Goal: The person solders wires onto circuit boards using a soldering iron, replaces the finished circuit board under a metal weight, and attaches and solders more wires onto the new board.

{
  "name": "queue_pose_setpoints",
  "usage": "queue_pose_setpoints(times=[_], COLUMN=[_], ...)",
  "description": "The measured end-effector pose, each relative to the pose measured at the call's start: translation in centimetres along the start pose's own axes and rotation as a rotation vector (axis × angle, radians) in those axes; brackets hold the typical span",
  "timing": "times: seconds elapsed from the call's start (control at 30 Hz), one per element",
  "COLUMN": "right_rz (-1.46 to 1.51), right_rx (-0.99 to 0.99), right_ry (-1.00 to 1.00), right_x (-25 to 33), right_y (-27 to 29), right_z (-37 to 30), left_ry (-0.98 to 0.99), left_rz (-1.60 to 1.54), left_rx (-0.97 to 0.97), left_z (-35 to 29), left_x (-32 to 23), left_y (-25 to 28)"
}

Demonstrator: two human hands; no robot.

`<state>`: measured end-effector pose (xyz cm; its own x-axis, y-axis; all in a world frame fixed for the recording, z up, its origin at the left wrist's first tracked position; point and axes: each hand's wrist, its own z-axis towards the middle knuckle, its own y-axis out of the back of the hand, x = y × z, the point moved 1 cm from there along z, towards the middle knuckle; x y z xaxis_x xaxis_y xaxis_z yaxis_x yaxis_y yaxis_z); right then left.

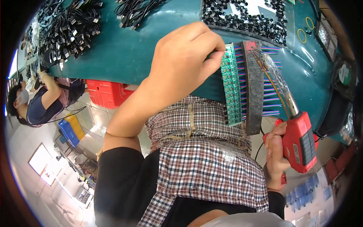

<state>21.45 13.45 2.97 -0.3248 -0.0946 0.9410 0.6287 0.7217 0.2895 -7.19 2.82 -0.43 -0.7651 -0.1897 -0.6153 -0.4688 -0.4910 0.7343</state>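
Note:
My left hand (185,56) is closed, thumb and forefinger pinched at the upper left edge of a green circuit board panel (231,90). Small dark parts cover the panel in rows. Thin multicoloured wires (270,89) run from its right side under a long dark bar (254,87) and stick out beyond it. My right hand (277,151) grips a red soldering gun (300,142) with a black ribbed section. The gun's long, wrapped metal nose reaches up and left to the bar's top end; whether its tip touches anything cannot be made out.
Black cables (73,32) lie heaped on the green tabletop (124,56) at the far left, another bundle (136,11) beside them. Behind the bar, a tray (245,28) holds many small black parts. Yellow rings (301,36) lie at right. A red stool (104,92) and a seated co-worker (41,96) are left.

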Motion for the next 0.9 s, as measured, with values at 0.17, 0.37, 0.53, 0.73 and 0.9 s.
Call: queue_pose_setpoints(times=[0.17,0.37,0.53,0.73,0.9], right_rz=[-0.197,-0.211,-0.338,-0.248,-0.131], right_rx=[0.111,0.07,0.16,0.16,0.122], right_ry=[-0.043,-0.065,0.017,0.023,-0.06], right_x=[0.7,1.2,0.9,0.3,0.5], right_y=[1.2,0.7,0.8,0.5,-0.2], right_z=[-0.8,-0.5,-0.5,-0.6,-1.0], left_ry=[0.004,-0.021,-0.045,-0.094,-0.774], left_rz=[0.034,0.046,0.063,0.101,0.151], left_rx=[0.008,0.007,0.044,0.172,-0.235], left_z=[-0.1,-0.2,-0.5,0.9,1.1], left_x=[-1.2,-1.4,-1.6,-2.7,1.4], left_y=[0.0,-0.3,0.1,1.9,-0.7])
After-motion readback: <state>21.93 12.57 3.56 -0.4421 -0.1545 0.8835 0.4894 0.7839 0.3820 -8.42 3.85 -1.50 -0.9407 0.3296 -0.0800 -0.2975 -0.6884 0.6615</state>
